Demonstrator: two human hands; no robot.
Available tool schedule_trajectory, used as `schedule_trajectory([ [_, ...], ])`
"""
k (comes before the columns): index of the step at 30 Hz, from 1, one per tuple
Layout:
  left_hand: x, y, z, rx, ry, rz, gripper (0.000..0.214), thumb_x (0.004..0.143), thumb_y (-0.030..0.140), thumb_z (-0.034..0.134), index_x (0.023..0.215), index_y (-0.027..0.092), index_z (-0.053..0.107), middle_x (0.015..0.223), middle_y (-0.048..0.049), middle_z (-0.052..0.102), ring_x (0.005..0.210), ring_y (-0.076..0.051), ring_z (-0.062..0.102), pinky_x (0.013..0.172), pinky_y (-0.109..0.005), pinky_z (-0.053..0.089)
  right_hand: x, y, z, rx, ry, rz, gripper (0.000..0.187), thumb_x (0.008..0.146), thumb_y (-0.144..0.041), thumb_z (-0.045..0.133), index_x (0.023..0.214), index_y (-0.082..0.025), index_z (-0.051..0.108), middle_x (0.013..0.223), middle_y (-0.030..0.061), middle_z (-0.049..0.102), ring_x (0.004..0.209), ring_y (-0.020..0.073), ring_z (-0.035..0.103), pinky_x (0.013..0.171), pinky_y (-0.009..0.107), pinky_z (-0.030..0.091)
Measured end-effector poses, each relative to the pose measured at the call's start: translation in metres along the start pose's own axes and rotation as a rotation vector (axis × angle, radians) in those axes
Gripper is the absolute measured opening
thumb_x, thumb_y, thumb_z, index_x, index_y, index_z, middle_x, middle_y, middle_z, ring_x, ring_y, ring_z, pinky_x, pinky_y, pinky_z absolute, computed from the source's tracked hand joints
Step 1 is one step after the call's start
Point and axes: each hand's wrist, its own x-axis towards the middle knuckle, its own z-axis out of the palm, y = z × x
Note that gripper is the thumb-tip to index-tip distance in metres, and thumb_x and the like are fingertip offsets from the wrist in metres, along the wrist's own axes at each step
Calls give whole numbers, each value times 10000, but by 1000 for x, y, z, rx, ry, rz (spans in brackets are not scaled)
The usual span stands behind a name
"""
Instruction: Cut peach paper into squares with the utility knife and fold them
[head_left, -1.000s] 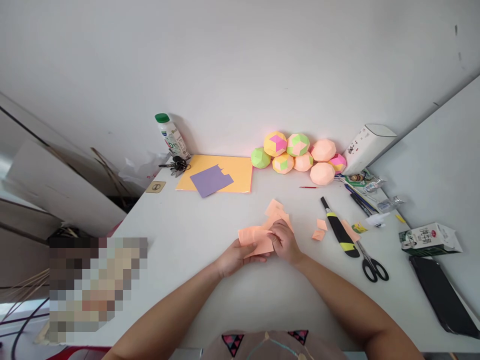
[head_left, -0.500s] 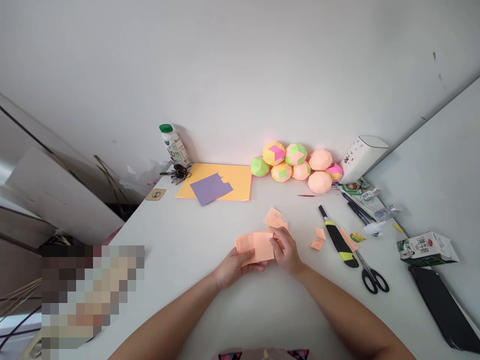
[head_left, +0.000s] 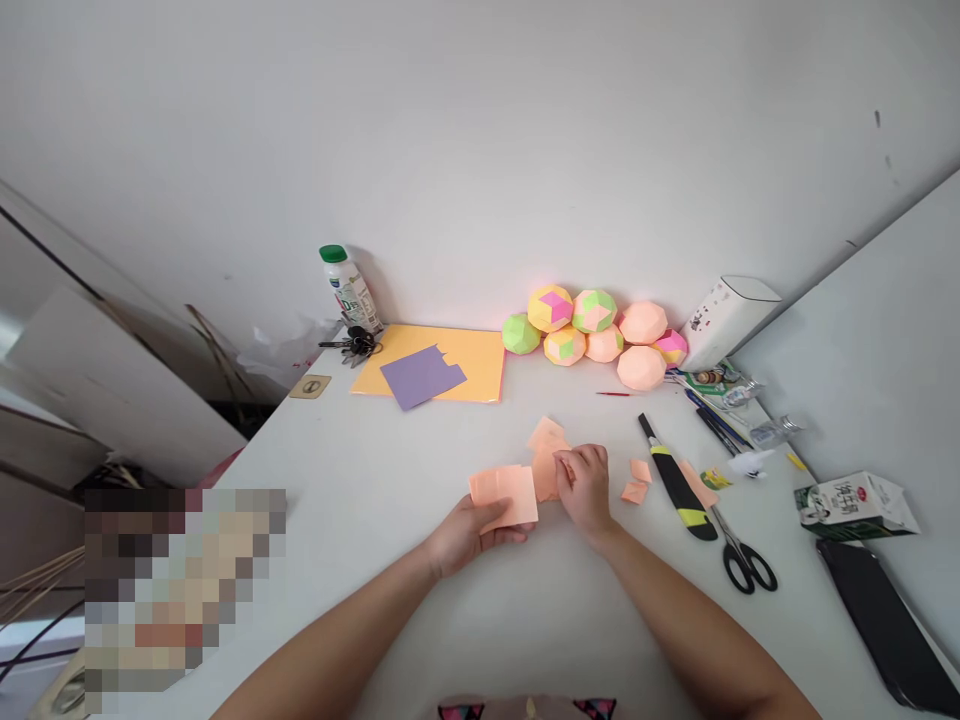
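Observation:
My left hand (head_left: 466, 535) is closed on a small stack of peach paper squares (head_left: 504, 494), held just above the white table (head_left: 390, 470). Just to its right, my right hand (head_left: 586, 487) is closed in a pinch on one folded peach paper piece (head_left: 545, 474), drawn apart from the stack. More peach paper pieces (head_left: 547, 434) lie on the table right behind my hands. Two small peach scraps (head_left: 637, 480) lie to the right of my right hand.
A black-and-yellow utility knife (head_left: 675, 477) and scissors (head_left: 739, 555) lie at right, beside a milk carton (head_left: 855, 500) and a black phone (head_left: 885, 625). Paper balls (head_left: 592, 330), orange and purple sheets (head_left: 435, 365), keys (head_left: 352, 343) and a bottle (head_left: 346, 285) line the wall.
My right hand has moved right, pulling one peach piece away from the stack in my left hand. The camera tilted slightly, so the view shifted.

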Motion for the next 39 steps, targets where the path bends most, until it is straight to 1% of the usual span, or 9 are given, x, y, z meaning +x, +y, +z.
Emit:
schedule_trajectory([
  [7,-2,1,1,46,-124,24,413,849,346,623,1180,101,597,1125,-169,640,1004,-267,617,876,-379,480,-6,-27,-2,191,-222,-173,199,860,-259,486,667,-211,470,647,21,508,716,190,465,649,339,443],
  [10,-2,1,1,80,-170,41,409,864,362,601,1169,91,613,1142,-176,636,1045,-282,603,905,-388,463,-9,-27,2,216,-246,-201,256,868,-237,484,625,-217,408,624,20,484,713,189,451,630,333,440],
  [15,0,-3,-3,78,-130,41,396,860,354,607,1161,97,612,1128,-168,639,996,-262,621,897,-397,478,-7,-19,3,179,-202,-167,233,896,-197,452,665,-214,479,602,12,513,713,184,480,635,322,455],
  [20,1,-5,-4,69,-58,11,377,833,359,640,1113,108,623,1098,-163,647,964,-264,639,881,-402,497,-2,-3,1,38,-45,-31,162,887,-166,447,771,-197,557,595,23,463,748,226,462,643,370,445],
  [22,0,-5,-3,72,-46,6,381,826,353,649,1111,102,617,1084,-169,649,955,-267,641,880,-410,498,-1,3,2,-49,5,13,125,852,-156,476,925,-164,577,717,73,529,840,269,461,709,446,442],
  [26,0,-5,-3,67,-48,6,378,825,348,649,1104,95,616,1085,-174,644,949,-264,641,875,-406,496,0,0,1,-194,42,-2,315,816,-168,518,1130,-147,518,1091,162,532,1061,313,430,869,530,402],
  [32,-1,-1,0,130,-158,22,358,839,361,627,1098,113,629,1019,-139,650,898,-234,629,780,-350,501,-6,-26,-1,164,-195,-218,52,850,-234,513,833,-209,555,798,52,592,862,226,512,769,396,455],
  [35,-3,3,3,196,-209,50,345,856,384,602,1087,130,636,971,-112,647,884,-218,612,743,-326,495,-10,-30,1,210,-252,-245,165,862,-249,508,701,-215,495,707,39,560,795,211,494,695,360,452],
  [39,-5,4,4,208,-231,71,361,858,406,594,1085,128,636,990,-112,638,901,-220,603,753,-325,489,-10,-26,4,194,-223,-211,252,902,-219,446,650,-223,444,622,21,510,727,198,480,651,341,442],
])
